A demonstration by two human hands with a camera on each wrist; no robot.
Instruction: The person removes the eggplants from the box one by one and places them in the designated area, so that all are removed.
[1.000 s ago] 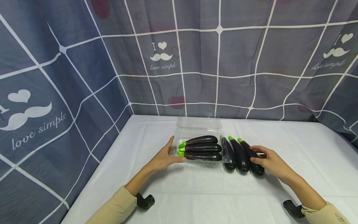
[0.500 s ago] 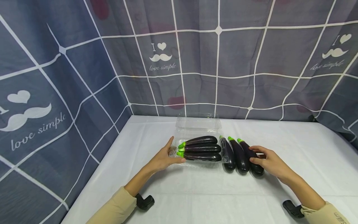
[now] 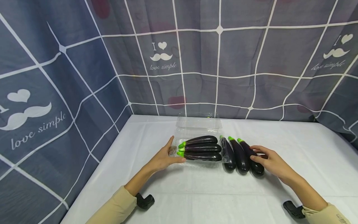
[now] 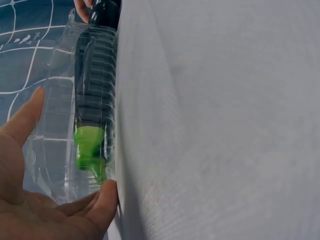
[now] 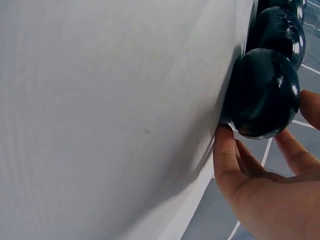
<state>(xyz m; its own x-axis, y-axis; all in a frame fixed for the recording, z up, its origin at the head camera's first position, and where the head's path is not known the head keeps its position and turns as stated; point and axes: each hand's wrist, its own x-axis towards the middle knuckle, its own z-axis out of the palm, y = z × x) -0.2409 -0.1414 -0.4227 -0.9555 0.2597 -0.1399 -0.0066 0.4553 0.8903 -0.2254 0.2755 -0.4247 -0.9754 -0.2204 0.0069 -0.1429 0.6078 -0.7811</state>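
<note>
Nothing shifts: the spread left hand (image 3: 161, 158) touches the box (image 3: 197, 132) at 9 o'clock, while the right hand (image 3: 273, 161) grips an eggplant (image 5: 265, 94) still outside at 3.

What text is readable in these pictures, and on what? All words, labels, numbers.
"I (heart) love simple": centre print, patterned curtain
"I (heart) love simple": left print, "I" partly cut off
"I (heart) love simple": right print
Curtain print in left wrist view: too small
Right sleeve: lettering unreadable
Eggplants, clear container: none readable

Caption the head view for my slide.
Left hand holds an open clamshell of three eggplants; right hand grips another eggplant.
</note>
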